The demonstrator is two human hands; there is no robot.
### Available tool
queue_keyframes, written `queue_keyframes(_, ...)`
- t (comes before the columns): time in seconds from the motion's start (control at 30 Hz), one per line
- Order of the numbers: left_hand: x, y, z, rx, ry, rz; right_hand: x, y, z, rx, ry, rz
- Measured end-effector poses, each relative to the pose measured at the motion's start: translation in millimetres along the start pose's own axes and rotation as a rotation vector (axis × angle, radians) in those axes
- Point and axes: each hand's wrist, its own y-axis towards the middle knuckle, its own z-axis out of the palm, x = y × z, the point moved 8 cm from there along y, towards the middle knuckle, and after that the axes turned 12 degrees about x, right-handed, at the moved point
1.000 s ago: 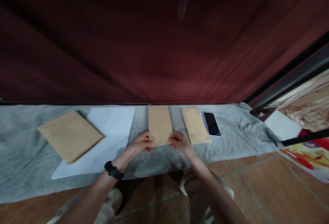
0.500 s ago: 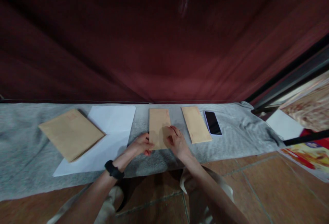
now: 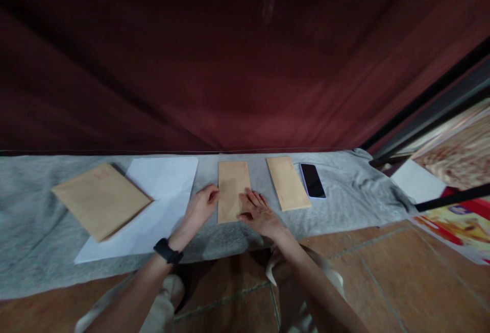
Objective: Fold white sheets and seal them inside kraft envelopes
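Note:
A brown paper envelope lies flat and upright to me on the grey cloth, with small red print at its top right. My right hand rests over its lower right part, fingers spread and flat. At the envelope's left edge is my left hand, its fingers curled in. Nothing shows in them, and I cannot tell whether they touch the edge. A second narrow brown envelope, perhaps a stack, lies to the right of my right hand.
A phone lies beyond the second envelope. On the left, larger brown envelopes lie over creased white paper sheets. The grey cloth ends at a dark red curtain behind. Black bars and a colourful box stand at right.
My left hand has left the envelope's lower left corner and moved up along its left edge. My right hand has gone from bent fingers to spread ones on the envelope.

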Motion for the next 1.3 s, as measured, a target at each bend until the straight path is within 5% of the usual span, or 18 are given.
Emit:
queue_keyframes(0.17, -31.2, 17.7, 12.4, -0.001, 0.032, 0.287, -8.6, 3.9, -6.3, 0.012, 0.068, -0.064)
queue_keyframes(0.47, -38.8, 117.3, 49.1, 0.202, 0.274, 0.419, -25.4, 2.6, -7.2, 0.023, 0.11, 0.013)
queue_keyframes(0.6, -35.8, 138.7, 61.9, 0.235, 0.32, 0.403, -27.1, 4.4, -8.1, 0.031, 0.118, 0.05)
queue_keyframes(1.3, -40.9, 49.9, 102.6, 0.377, 0.644, 0.537, -37.1, 8.0, -7.5, 0.09, 0.147, 0.039)
